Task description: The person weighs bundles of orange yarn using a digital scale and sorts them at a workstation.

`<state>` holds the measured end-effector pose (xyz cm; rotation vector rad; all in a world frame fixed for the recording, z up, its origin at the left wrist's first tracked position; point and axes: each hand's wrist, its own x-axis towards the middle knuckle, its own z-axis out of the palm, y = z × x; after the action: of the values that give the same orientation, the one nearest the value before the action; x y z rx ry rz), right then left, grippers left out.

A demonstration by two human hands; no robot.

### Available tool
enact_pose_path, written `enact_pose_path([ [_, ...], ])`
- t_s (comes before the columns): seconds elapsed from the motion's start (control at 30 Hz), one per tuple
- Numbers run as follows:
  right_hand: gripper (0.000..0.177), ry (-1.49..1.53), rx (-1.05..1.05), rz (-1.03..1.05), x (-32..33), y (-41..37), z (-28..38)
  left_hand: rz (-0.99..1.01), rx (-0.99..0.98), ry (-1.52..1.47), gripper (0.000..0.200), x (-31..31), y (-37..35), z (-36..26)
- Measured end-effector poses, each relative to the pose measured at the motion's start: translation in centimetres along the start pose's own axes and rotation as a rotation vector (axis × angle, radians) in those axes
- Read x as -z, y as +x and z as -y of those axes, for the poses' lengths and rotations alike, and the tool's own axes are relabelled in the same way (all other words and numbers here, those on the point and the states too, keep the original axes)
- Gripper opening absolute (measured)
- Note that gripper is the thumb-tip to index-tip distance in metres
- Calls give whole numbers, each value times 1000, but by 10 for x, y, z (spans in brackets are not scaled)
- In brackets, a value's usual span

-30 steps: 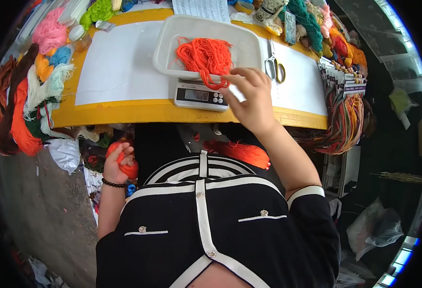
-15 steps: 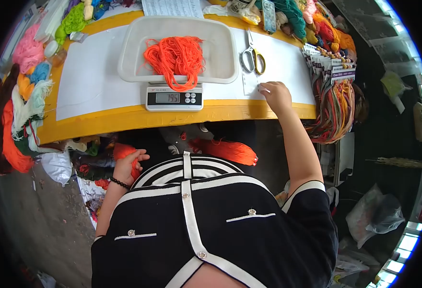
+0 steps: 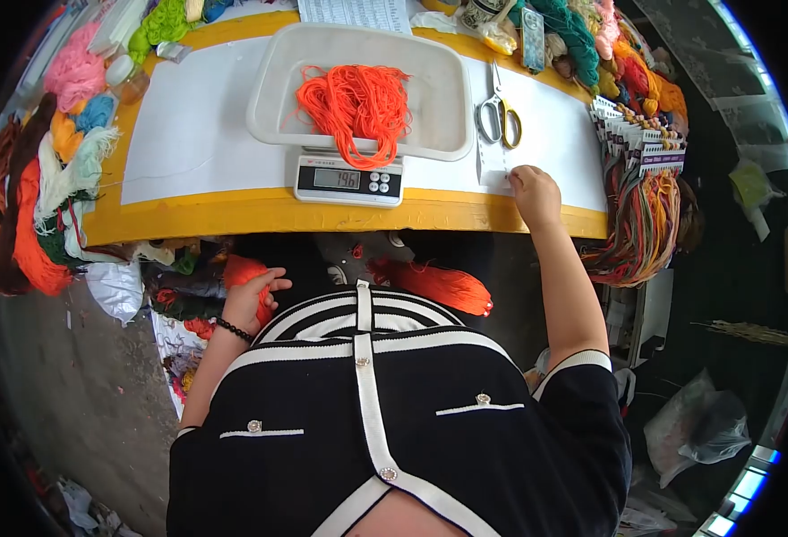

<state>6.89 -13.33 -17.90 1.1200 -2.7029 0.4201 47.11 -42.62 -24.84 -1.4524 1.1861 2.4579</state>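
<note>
My right hand [image 3: 535,192] is at the table's front edge, its fingertips pinched at the lower corner of a small white paper slip [image 3: 492,170]. Whether they grip the slip or something tiny is hidden. Just above lie scissors [image 3: 500,121] with one yellow handle loop. Low on the left, my left hand [image 3: 255,297] curls around an orange thread skein [image 3: 244,271] beside my lap. A bundle of orange thread [image 3: 358,107] sits in a translucent plastic tub [image 3: 448,89], some strands hanging over its front rim. The tub stands on a digital scale [image 3: 349,182] with a lit display.
Coloured skeins [image 3: 76,67] crowd the table's left side, with more yarn [image 3: 573,45] at the back right. Thread sample cards [image 3: 654,161] hang over the right edge. Another orange skein [image 3: 443,286] lies below the table by my lap. A plastic bag [image 3: 694,421] is at right.
The view has shifted, so the table appears further right. My right fingers have moved slightly down along the paper slip. The scale's last digit changed from 5 to 6. My left hand stays put.
</note>
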Motion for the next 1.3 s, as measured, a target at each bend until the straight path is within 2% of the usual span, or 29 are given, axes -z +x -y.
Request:
enact_pose_path([
  [0.1, 6, -86, -28, 118, 6, -1, 9, 12, -5, -24, 29, 1, -1, 0],
  [0.17, 4, -87, 147, -392, 26, 1, 39, 14, -16, -40, 28, 3, 0, 1],
  [0.23, 13, 80, 112, -500, 51, 6, 89, 25, -13, -44, 28, 3, 0, 2],
  [0.27, 24, 181, 142, -524, 56, 7, 115, 9, -17, -32, 28, 1, -1, 1],
  [0.3, 43, 260, 176, -395, 62, 7, 142, -4, -23, -18, 29, 0, 0, 0],
  [0.33, 62, 315, 311, -361, 61, 9, 165, 4, -24, -13, 29, -1, 1, -1],
  [0.37, 71, 286, 381, -276, 57, 13, 184, 8, -26, -1, 29, -2, 2, -1],
  [0.43, 68, 207, 573, -323, 40, 26, 210, 3, -37, 5, 29, -1, 3, -1],
  [0.53, 67, 202, 659, -275, 21, 37, 214, 6, -50, -14, 27, 4, 0, 3],
  [0.57, 62, 327, 540, -209, 27, 37, 218, 9, -55, -41, 29, 6, -1, 5],
  [0.6, 58, 602, 346, -147, 37, 33, 221, 13, -59, -69, 30, 8, -2, 7],
  [0.67, 56, 1315, 21, 123, 71, 40, 218, 8, -74, -74, 30, 9, -5, 7],
  [0.73, 54, 1506, -109, 98, 144, 46, 223, -18, -59, -104, 30, 8, -5, 6],
  [0.77, 40, 1613, 131, 143, 174, 49, 201, -19, -61, -106, 30, 8, -5, 6],
  [0.83, 37, 1517, 386, 167, 254, 36, 138, 8, -51, -98, 30, 9, -3, 6],
  [0.93, 36, 1360, 529, 153, 346, 3, 156, 45, -33, -113, 28, 9, -1, 6],
  [1.0, 39, 1247, 552, 151, 346, -12, 179, 62, -39, -93, 30, 9, -2, 5],
  [1.07, 41, 1139, 514, 152, 320, -19, 201, 204, -62, -316, 31, 11, -8, 0],
  [1.1, 43, 1107, 475, 142, 302, -22, 210, 207, -65, -314, 31, 10, -12, -6],
  [1.17, 46, 1102, 363, 98, 261, -28, 225, 534, -41, -781, 29, 9, -25, -23],
  [1.2, 48, 1127, 289, 51, 240, -30, 233, 532, -43, -777, 29, 5, -31, -30],
  [1.27, 53, 1208, 140, -20, 207, -30, 244, 819, -162, -649, 29, -13, -41, -41],
  [1.3, 55, 1235, 81, 35, 191, -24, 247, 947, -193, -511, 29, -21, -43, -48],
])
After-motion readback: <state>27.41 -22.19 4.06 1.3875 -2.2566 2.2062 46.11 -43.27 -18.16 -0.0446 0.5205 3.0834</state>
